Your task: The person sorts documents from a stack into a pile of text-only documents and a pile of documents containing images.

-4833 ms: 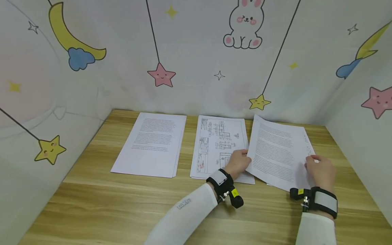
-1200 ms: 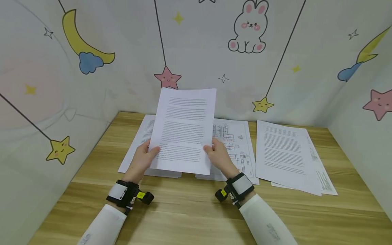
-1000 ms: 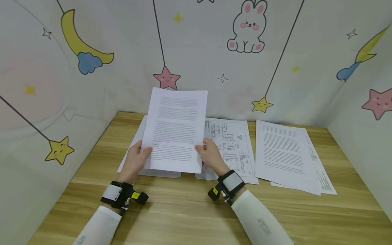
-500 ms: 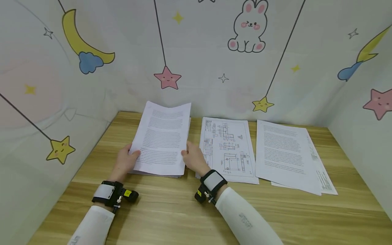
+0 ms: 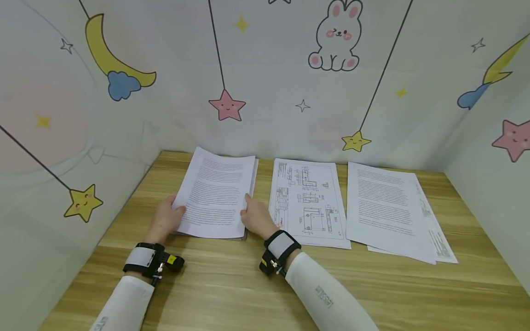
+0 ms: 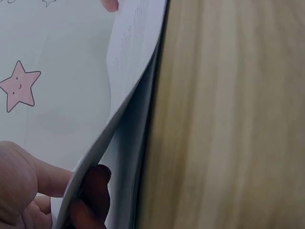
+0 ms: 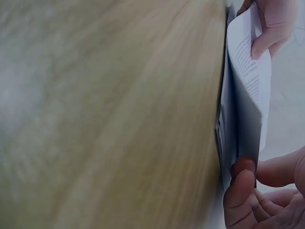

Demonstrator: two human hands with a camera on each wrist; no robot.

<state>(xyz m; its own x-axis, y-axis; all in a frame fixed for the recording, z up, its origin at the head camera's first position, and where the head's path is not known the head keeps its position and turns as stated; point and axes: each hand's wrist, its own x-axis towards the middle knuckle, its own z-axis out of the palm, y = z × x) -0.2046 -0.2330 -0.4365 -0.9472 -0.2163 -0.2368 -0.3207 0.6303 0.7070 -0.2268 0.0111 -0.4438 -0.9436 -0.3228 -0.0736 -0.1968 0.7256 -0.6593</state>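
Observation:
A printed text paper [image 5: 215, 188], one sheet or a thin sheaf, lies over the left paper pile [image 5: 255, 168], whose right edge shows beside it. My left hand [image 5: 165, 217] pinches its lower left edge, thumb on top. At the lower right edge my right hand [image 5: 257, 215] pinches it too. In the left wrist view the paper [image 6: 97, 143] bows up between the left thumb and the fingers underneath. The right wrist view shows its near edge [image 7: 249, 119] raised above the pile, held between right thumb and fingers.
A pile of technical drawings [image 5: 306, 202] lies in the middle of the wooden table [image 5: 232, 285]. To the right lies another text sheet [image 5: 385, 207], with a second paper [image 5: 439, 234] showing from under it. A patterned wall [image 5: 281, 128] rises behind the table.
Both hands were at the right pile first. They have carried the text paper leftward, raised in front of the drawings, and lowered it onto the left pile, still holding both edges.

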